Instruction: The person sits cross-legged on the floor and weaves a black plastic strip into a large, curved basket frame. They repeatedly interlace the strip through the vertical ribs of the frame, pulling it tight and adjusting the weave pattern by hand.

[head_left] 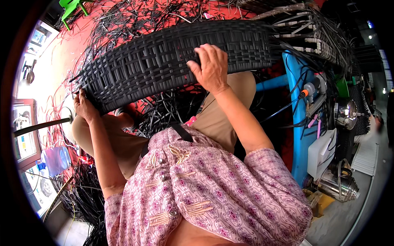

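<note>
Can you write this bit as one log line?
left hand: grips black woven panel at left end | right hand: open over panel, contact unclear | around: loose black strips

Has red floor (82, 33), small green chair (72, 10) at upper left, blue furniture piece (301, 139) at right. Gets strong light from left, near brown-framed window (25, 119). Goes dark toward right edge, with small bright lights (370, 37).
</note>
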`<state>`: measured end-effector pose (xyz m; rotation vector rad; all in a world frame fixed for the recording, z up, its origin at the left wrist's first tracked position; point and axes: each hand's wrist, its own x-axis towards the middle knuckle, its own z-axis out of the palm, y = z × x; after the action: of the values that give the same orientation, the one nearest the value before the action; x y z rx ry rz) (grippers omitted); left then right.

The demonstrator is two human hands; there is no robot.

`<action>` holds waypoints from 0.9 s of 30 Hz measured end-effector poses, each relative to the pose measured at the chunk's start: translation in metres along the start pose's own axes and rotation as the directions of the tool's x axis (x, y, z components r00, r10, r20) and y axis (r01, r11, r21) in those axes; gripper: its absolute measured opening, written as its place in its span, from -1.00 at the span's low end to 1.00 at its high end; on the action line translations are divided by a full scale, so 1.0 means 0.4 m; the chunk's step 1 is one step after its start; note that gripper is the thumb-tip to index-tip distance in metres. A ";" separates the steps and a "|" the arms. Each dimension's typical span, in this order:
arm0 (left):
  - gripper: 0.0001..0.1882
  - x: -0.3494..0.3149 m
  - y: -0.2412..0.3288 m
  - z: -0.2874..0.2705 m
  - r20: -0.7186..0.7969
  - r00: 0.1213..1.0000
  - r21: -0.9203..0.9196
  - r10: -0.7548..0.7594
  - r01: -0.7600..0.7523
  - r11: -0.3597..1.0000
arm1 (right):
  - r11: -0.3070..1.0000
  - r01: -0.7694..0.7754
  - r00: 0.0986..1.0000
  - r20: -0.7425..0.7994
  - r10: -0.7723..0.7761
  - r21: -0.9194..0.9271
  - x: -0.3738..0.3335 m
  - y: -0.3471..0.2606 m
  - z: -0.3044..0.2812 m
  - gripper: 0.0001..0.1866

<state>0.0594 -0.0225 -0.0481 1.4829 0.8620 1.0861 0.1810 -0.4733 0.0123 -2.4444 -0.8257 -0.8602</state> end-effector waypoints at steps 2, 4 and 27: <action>-0.77 0.015 -0.006 -0.012 -0.004 1.000 -0.010 -0.015 0.015 1.000 | 0.998 0.013 1.000 0.020 -0.012 -0.057 -0.009 0.034 -0.003 -0.60; -0.77 0.012 -0.007 -0.017 -0.012 1.000 0.012 -0.028 0.028 1.000 | 0.997 0.027 0.999 0.030 -0.025 -0.074 -0.018 0.047 -0.010 -0.59; -0.70 -0.005 0.010 -0.013 -0.026 0.999 0.130 0.046 -0.042 0.991 | 0.360 -0.920 0.373 0.059 0.926 0.156 -0.055 0.656 -0.185 -0.37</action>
<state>0.0538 -0.0233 -0.0442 1.6035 0.9391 1.1035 0.3071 -0.7160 0.0028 -2.1716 0.5658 -0.3272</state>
